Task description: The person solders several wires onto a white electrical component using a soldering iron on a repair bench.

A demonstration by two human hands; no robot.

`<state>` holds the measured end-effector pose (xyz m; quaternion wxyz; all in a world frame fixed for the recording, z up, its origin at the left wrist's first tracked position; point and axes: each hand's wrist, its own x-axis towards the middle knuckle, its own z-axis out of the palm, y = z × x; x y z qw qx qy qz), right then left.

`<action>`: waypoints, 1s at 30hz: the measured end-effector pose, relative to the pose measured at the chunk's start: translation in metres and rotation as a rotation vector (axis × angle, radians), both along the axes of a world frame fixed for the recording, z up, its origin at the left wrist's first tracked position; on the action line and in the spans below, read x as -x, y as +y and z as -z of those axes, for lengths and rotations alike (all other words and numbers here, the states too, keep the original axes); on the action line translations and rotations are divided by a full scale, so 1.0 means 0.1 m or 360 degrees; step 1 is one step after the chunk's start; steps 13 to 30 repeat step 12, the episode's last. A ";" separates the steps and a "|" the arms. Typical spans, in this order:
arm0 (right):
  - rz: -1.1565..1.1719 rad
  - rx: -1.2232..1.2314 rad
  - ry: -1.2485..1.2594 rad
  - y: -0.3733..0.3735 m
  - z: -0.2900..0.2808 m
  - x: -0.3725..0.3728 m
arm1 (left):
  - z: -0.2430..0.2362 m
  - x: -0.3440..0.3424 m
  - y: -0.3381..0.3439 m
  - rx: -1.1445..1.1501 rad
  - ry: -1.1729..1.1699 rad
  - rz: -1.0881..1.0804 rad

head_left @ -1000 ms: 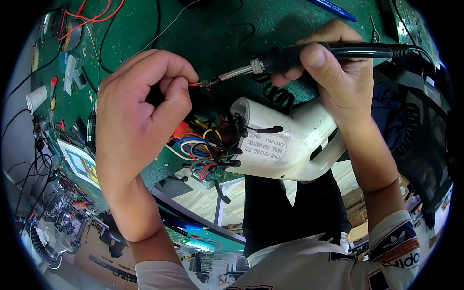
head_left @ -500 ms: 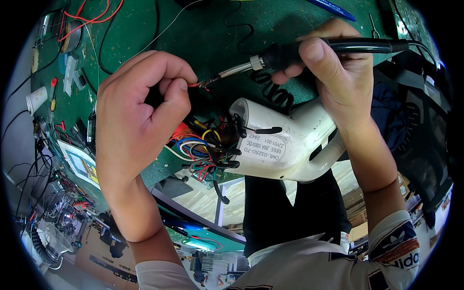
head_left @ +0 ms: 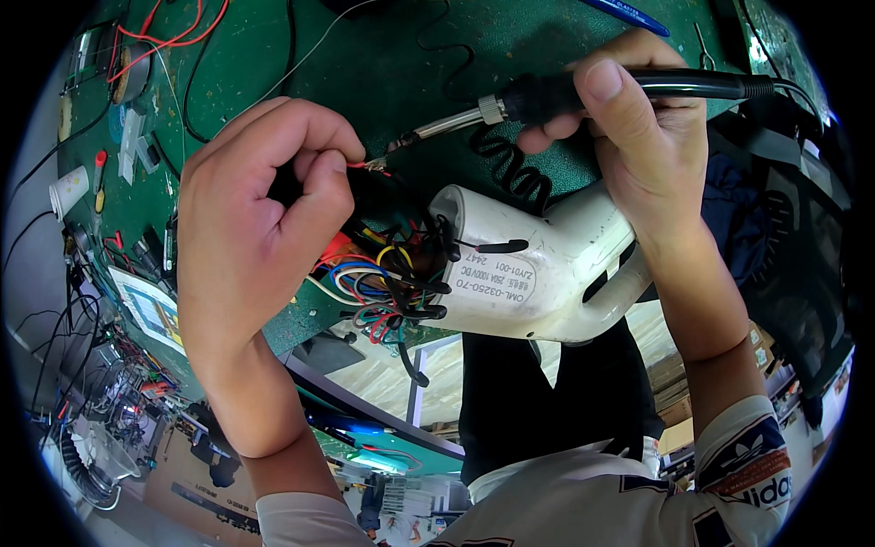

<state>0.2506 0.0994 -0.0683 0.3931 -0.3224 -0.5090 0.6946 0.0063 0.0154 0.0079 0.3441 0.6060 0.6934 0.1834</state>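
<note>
Pinched between thumb and forefinger of my left hand (head_left: pixel 264 210) is a thin red wire (head_left: pixel 358 165), its bared, twisted end pointing right. My right hand (head_left: pixel 638 128) grips the black handle of a soldering iron (head_left: pixel 547 96). The iron's dark tip sits slightly above and right of the wire's bare end, with a small gap and a faint wisp of smoke. Below both hands lies a white plastic charging-gun housing (head_left: pixel 510 264) with a printed oval label. Many coloured wires (head_left: pixel 374 283), several with black sleeved ends, come out of its open left end.
The green work mat (head_left: pixel 383 64) carries red test leads (head_left: pixel 169 41), a solder spool (head_left: pixel 137 73), a white cup (head_left: pixel 68 190) and a blue pen-like tool (head_left: pixel 629 16). A coiled black cord (head_left: pixel 510 164) lies behind the housing. A black bag (head_left: pixel 784 264) is at the right.
The soldering iron has lifted slightly up and to the right, so its tip has come away from the wire's bare end. My left hand has shifted slightly left, still pinching the wire.
</note>
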 end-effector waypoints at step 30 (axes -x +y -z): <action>-0.0015 0.0015 0.0006 0.01 -0.01 -0.02 | -0.01 -0.01 0.01 -0.0002 -0.0017 0.0015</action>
